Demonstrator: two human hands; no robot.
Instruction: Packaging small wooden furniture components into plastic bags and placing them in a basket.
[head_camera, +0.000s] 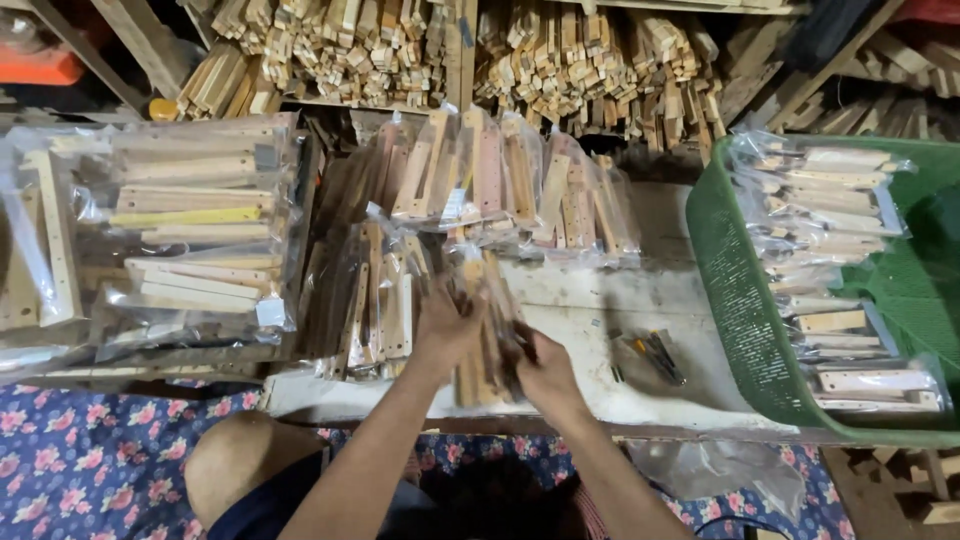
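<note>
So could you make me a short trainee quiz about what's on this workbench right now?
1. True or false: the green basket holds clear bags of wooden pieces.
2. What do the left hand and right hand grip together?
A. a hammer
B. a bundle of wooden sticks
C. a paintbrush
3. Fill in: the small dark tools lie on the bench to the ____ of the hands.

Key: 1 true; 2 B; 3 right.
</note>
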